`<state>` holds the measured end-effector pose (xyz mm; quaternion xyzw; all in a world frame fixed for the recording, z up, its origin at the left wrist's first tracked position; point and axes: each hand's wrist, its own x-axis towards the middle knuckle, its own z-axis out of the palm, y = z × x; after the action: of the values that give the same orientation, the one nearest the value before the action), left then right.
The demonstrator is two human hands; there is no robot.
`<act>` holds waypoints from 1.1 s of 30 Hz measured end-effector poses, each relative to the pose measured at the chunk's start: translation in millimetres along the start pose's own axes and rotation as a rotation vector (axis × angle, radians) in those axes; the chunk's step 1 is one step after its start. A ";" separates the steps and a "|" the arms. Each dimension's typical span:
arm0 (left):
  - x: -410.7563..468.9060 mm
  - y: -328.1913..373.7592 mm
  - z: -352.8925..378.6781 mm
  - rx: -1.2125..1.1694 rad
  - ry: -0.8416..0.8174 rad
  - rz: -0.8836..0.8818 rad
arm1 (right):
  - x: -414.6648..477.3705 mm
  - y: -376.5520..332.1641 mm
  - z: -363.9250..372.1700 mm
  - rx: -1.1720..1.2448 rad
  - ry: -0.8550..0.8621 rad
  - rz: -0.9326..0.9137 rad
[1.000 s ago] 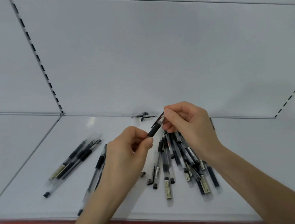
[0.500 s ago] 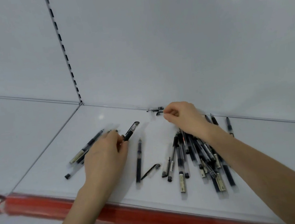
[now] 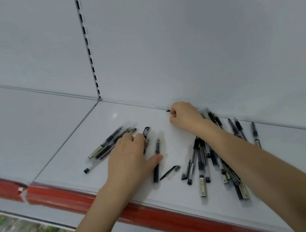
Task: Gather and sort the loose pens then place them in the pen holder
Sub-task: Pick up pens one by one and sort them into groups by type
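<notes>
Two groups of pens lie on the white shelf (image 3: 92, 127), none yet in a pen holder; no holder is in view.

Left group (image 3: 107, 146): several pens lie roughly parallel near the shelf's left edge, caps pointing toward the back wall. Left hand (image 3: 132, 157) rests palm-down over their right side, fingers together and flat on the pens, thumb out toward a single pen (image 3: 156, 159) lying just beside it. Whether the fingers grip anything, cannot tell. A loose black clip (image 3: 170, 171) lies near the front edge, apart from both groups.

Right hand (image 3: 184, 116) is at the back edge of the shelf, fingers curled closed on a small dark piece (image 3: 168, 111) whose tip shows at the knuckles.

Right group (image 3: 211, 158): a larger, crossed heap under and beside the right forearm, with a few stray pens (image 3: 254, 134) further right near the back edge.

Judgement: sorting is partly under way; gathering, aligning and all placing remain.
</notes>
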<state>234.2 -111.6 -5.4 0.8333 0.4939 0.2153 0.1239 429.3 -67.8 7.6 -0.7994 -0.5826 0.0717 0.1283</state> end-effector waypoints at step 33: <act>11.5 56.3 24.3 -0.100 -0.243 0.338 | -101.9 78.9 -46.8 0.704 0.179 0.080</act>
<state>294.1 -128.5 -0.4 0.9170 0.3171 0.1551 0.1860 482.0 -193.0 26.1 -0.7316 -0.4769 0.2025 0.4431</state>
